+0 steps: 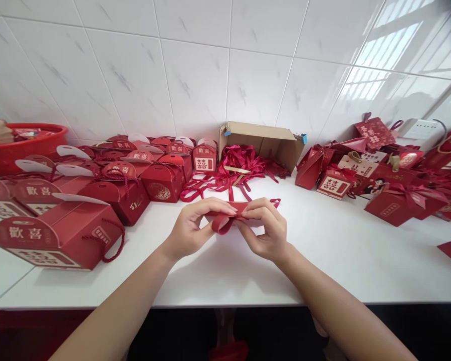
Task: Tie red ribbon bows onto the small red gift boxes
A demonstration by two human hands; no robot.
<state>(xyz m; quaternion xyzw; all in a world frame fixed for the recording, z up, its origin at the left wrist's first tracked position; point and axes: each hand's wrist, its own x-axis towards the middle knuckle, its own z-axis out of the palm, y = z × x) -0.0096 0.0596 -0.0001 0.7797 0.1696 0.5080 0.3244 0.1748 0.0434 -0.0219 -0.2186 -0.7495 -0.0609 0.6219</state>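
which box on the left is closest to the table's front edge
The red box whose cord droops at its right; the other boxes there stand farther back.

Ribbon (224, 219) between fingers (265, 213), carton (261, 131) behind on table (379, 271), more ribbons (244, 160) partly inside it, boxes (86, 235) left and right

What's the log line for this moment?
left hand: pinching ribbon | right hand: pinching ribbon | ribbon: looped | box: beneath ribbon | carton: beyond hands
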